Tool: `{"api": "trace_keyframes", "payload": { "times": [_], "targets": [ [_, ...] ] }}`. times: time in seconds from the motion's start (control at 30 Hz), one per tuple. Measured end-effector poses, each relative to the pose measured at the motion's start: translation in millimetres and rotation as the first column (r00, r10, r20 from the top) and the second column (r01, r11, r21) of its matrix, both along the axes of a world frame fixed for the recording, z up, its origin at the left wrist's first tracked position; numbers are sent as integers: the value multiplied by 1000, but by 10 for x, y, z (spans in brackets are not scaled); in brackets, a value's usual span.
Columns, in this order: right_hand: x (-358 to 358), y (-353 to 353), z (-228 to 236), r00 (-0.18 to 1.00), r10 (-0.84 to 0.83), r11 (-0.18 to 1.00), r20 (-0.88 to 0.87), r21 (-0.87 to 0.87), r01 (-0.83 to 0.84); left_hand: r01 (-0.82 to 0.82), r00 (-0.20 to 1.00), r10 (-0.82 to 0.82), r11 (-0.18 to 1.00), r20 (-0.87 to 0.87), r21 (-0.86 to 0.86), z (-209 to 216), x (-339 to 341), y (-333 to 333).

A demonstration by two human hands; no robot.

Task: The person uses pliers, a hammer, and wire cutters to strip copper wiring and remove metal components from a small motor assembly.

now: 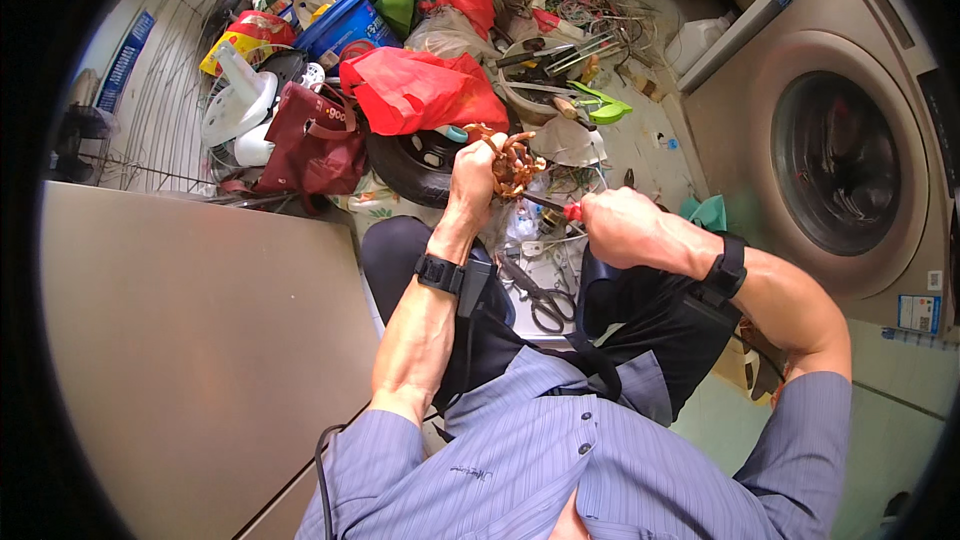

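My left hand is closed around the near-left side of a motor winding, a rounded clump of copper-brown wire loops. My right hand grips a screwdriver by its red handle, just right of the winding. Its dark shaft points left, and the tip reaches the lower edge of the winding; whether it is wedged inside cannot be made out. Below the hands, between my knees, a pair of black-handled scissors lies among small parts. My fingers hide part of the winding and most of the handle.
A wheel with a black tyre lies beyond my left hand, under a red bag. Behind are blue buckets, loose wires and a green plastic tool. A washing machine stands right; a smooth beige panel is left.
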State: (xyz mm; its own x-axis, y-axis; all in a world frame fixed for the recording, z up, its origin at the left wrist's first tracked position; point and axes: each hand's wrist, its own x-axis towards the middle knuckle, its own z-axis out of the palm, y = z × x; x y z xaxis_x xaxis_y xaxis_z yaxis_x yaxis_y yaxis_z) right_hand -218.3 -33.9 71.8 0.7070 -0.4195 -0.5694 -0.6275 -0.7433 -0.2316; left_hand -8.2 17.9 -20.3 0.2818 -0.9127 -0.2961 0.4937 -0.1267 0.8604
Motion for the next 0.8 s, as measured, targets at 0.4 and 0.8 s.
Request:
{"api": "trace_keyframes", "payload": {
  "times": [0.4, 0.8],
  "targets": [
    [123, -108, 377, 984, 140, 990, -113, 11, -140, 7, 998, -7, 1000, 56, -2, 65, -75, 26],
    [12, 154, -469, 777, -553, 755, 301, 576, 314, -180, 889, 59, 957, -455, -229, 153, 12, 106]
  ]
}}
